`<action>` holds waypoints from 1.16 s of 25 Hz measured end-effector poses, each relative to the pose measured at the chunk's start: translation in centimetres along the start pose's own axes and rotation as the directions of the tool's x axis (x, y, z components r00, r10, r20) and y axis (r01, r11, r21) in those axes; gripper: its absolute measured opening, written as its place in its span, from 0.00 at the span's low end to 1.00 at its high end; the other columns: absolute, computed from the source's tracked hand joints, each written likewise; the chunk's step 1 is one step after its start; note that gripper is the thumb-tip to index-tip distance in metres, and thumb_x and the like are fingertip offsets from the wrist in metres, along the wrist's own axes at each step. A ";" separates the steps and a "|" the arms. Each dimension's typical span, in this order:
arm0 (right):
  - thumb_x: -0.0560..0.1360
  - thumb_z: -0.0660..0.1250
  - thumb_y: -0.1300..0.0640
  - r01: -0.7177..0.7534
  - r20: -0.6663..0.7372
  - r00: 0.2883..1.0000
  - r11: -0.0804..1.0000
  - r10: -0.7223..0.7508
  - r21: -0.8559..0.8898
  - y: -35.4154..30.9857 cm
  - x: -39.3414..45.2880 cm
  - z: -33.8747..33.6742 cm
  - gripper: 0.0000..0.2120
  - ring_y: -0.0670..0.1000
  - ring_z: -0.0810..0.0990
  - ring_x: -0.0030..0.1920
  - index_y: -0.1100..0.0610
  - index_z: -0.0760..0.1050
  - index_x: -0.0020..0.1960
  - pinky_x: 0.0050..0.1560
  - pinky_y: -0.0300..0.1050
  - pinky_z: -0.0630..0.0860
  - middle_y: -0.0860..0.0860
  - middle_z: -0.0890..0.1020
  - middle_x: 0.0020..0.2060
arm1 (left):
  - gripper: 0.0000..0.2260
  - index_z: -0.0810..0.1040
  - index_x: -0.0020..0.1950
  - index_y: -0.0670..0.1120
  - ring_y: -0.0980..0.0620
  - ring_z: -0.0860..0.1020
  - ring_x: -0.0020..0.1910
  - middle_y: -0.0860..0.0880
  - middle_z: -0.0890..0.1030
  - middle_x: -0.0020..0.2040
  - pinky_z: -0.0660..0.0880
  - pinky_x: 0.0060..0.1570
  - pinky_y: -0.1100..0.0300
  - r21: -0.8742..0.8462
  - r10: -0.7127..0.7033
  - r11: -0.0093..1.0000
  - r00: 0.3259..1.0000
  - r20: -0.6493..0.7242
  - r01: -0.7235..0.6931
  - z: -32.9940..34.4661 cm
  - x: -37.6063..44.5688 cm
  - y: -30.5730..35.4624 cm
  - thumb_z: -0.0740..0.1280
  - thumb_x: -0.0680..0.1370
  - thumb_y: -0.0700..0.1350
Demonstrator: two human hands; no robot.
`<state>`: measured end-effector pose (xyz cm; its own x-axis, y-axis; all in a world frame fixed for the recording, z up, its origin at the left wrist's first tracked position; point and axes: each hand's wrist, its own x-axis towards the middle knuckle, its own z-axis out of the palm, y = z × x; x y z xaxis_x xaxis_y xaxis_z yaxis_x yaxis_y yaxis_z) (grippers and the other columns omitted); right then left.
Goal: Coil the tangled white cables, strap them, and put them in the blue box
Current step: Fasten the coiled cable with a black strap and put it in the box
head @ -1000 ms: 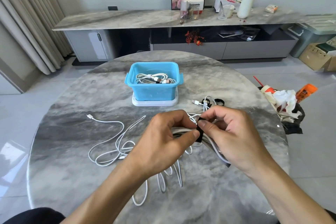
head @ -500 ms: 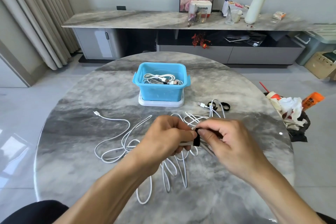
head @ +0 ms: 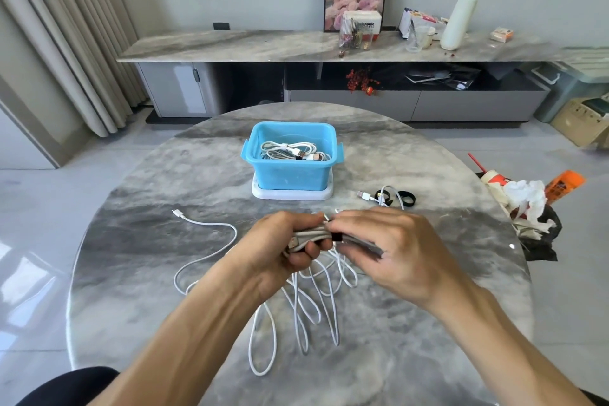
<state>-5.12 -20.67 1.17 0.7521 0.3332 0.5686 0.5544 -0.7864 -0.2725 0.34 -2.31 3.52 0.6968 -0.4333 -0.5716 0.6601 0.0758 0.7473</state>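
Observation:
My left hand (head: 283, 244) grips a coiled white cable bundle (head: 313, 237) over the middle of the round table. My right hand (head: 389, 247) holds the bundle's other end, fingers pinching a black strap (head: 336, 237) wrapped round it. Loose white cables (head: 306, 303) lie tangled on the table under my hands, one end (head: 178, 213) trailing out to the left. The blue box (head: 291, 160) stands farther back on a white lid, with strapped cables inside. Two spare black straps (head: 403, 198) lie right of the box beside a cable plug (head: 364, 195).
The grey marble table (head: 131, 241) is round, with its edge close on both sides. Off its right edge sits a black bag of rubbish (head: 530, 208). A long sideboard (head: 296, 46) with boxes and cups runs along the far wall.
Both hands have drawn closer together and lower on the bundle. The right hand's fingers have come over the black strap, hiding most of it. The view has tilted slightly.

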 end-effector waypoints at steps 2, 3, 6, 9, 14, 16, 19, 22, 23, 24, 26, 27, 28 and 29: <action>0.71 0.73 0.53 -0.059 0.037 0.997 0.998 0.060 -0.032 -0.1 0.3 0.1 0.21 0.49 0.84 0.48 0.49 0.77 0.63 0.46 0.46 0.80 0.44 0.85 0.53 | 0.07 0.79 0.49 0.38 0.55 0.70 0.24 0.41 0.79 0.34 0.60 0.17 0.69 0.016 0.053 0.998 0.998 -0.021 -0.053 -0.2 -0.1 0.4 0.67 0.77 0.43; 0.72 0.71 0.52 -0.106 -0.002 0.994 0.993 0.106 -0.043 -0.3 0.4 0.0 0.20 0.48 0.83 0.47 0.48 0.75 0.63 0.45 0.45 0.79 0.43 0.84 0.51 | 0.09 0.80 0.50 0.40 0.54 0.71 0.25 0.41 0.81 0.36 0.61 0.19 0.67 0.034 0.083 0.996 0.996 -0.027 -0.082 -0.2 -0.2 0.7 0.67 0.77 0.45; 0.72 0.73 0.52 -0.316 -0.080 0.945 0.948 0.317 0.018 -0.7 1.6 0.2 0.18 0.44 0.80 0.43 0.46 0.69 0.56 0.39 0.43 0.74 0.40 0.83 0.46 | 0.10 0.80 0.46 0.47 0.53 0.77 0.31 0.49 0.84 0.37 0.67 0.28 0.62 0.068 0.218 0.976 0.954 -0.204 -0.208 -0.9 -0.1 2.0 0.64 0.78 0.52; 0.72 0.72 0.58 -0.367 0.012 0.930 0.926 0.368 0.089 1.3 5.5 1.4 0.13 0.48 0.76 0.43 0.50 0.70 0.52 0.41 0.44 0.67 0.42 0.78 0.43 | 0.12 0.81 0.46 0.47 0.51 0.80 0.42 0.50 0.85 0.46 0.70 0.39 0.57 -0.148 0.262 0.929 0.886 -0.382 -0.339 -3.0 0.6 3.9 0.61 0.81 0.51; 0.74 0.68 0.63 -0.380 -0.023 0.924 0.922 0.383 0.069 7.2 14.3 5.9 0.11 0.51 0.75 0.48 0.54 0.71 0.53 0.42 0.39 0.65 0.46 0.77 0.47 | 0.14 0.80 0.51 0.45 0.50 0.79 0.48 0.46 0.83 0.55 0.72 0.43 0.56 -0.380 0.160 0.858 0.882 -0.443 -0.346 -5.1 1.7 5.1 0.58 0.82 0.51; 0.74 0.68 0.62 -0.344 -0.067 0.936 0.939 0.345 0.025 9.3 17.1 7.7 0.10 0.54 0.76 0.49 0.55 0.72 0.53 0.44 0.45 0.67 0.47 0.78 0.47 | 0.15 0.80 0.51 0.46 0.50 0.78 0.49 0.47 0.82 0.56 0.71 0.44 0.56 -0.372 0.183 0.854 0.880 -0.438 -0.363 -5.4 1.7 5.7 0.57 0.82 0.51; 0.76 0.68 0.56 -0.346 0.002 0.936 0.924 0.351 -0.163 12.4 19.5 9.7 0.06 0.56 0.75 0.56 0.54 0.75 0.52 0.51 0.48 0.67 0.48 0.81 0.52 | 0.15 0.81 0.51 0.46 0.51 0.79 0.50 0.47 0.83 0.54 0.71 0.44 0.56 -0.346 0.215 0.851 0.864 -0.456 -0.395 -6.0 1.8 6.6 0.58 0.82 0.52; 0.82 0.54 0.47 -0.248 0.383 0.806 0.844 0.452 -0.475 14.2 18.9 12.4 0.16 0.54 0.69 0.66 0.51 0.78 0.50 0.63 0.55 0.62 0.46 0.80 0.56 | 0.15 0.82 0.52 0.46 0.51 0.80 0.51 0.48 0.84 0.53 0.72 0.44 0.56 -0.315 0.224 0.860 0.850 -0.476 -0.403 -6.5 2.3 7.2 0.58 0.82 0.52; 0.83 0.50 0.47 -0.250 0.386 0.800 0.840 0.459 -0.481 14.4 18.5 13.1 0.20 0.55 0.71 0.64 0.53 0.78 0.48 0.62 0.55 0.63 0.47 0.80 0.55 | 0.15 0.82 0.52 0.46 0.51 0.80 0.51 0.49 0.84 0.52 0.72 0.44 0.56 -0.304 0.223 0.864 0.848 -0.481 -0.400 -6.6 2.6 7.2 0.59 0.82 0.52; 0.82 0.48 0.47 -0.263 0.310 0.849 0.850 0.428 -0.456 14.4 18.3 13.6 0.21 0.56 0.74 0.60 0.54 0.76 0.46 0.59 0.54 0.66 0.49 0.80 0.52 | 0.15 0.82 0.52 0.46 0.51 0.80 0.51 0.49 0.84 0.52 0.72 0.44 0.56 -0.294 0.225 0.869 0.846 -0.483 -0.399 -6.6 2.9 7.3 0.59 0.82 0.53; 0.82 0.49 0.49 -0.322 0.182 0.887 0.851 0.424 -0.414 14.4 17.9 14.2 0.19 0.58 0.78 0.52 0.56 0.73 0.42 0.55 0.53 0.69 0.53 0.82 0.48 | 0.15 0.83 0.50 0.46 0.51 0.80 0.51 0.49 0.85 0.51 0.73 0.44 0.56 -0.283 0.220 0.879 0.853 -0.474 -0.384 -6.4 3.3 7.0 0.59 0.82 0.53; 0.82 0.48 0.49 -0.332 0.225 0.862 0.841 0.454 -0.428 14.4 18.0 14.2 0.19 0.58 0.78 0.52 0.55 0.72 0.42 0.58 0.54 0.68 0.54 0.82 0.48 | 0.15 0.83 0.50 0.46 0.51 0.80 0.50 0.49 0.85 0.51 0.73 0.44 0.56 -0.280 0.220 0.882 0.857 -0.466 -0.379 -6.3 3.4 7.0 0.60 0.82 0.53; 0.83 0.45 0.49 -0.307 0.336 0.804 0.826 0.491 -0.473 14.3 18.1 14.2 0.19 0.57 0.78 0.55 0.54 0.71 0.43 0.65 0.56 0.63 0.55 0.82 0.50 | 0.15 0.83 0.50 0.46 0.51 0.80 0.50 0.49 0.85 0.51 0.73 0.44 0.56 -0.277 0.222 0.883 0.858 -0.463 -0.378 -6.2 3.5 6.8 0.60 0.82 0.53; 0.83 0.42 0.49 -0.268 0.450 0.729 0.820 0.515 -0.505 14.3 18.4 14.1 0.21 0.55 0.77 0.58 0.53 0.71 0.45 0.70 0.57 0.57 0.54 0.82 0.52 | 0.15 0.83 0.50 0.46 0.51 0.80 0.50 0.49 0.85 0.51 0.73 0.44 0.56 -0.270 0.226 0.886 0.860 -0.457 -0.376 -6.1 3.6 6.7 0.60 0.82 0.53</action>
<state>21.61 -18.46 -3.20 0.9946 0.0720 -0.0749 0.0734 -0.9972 0.0165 8.96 2.12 4.42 0.8768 0.0545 -0.4778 0.3989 0.4725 0.7859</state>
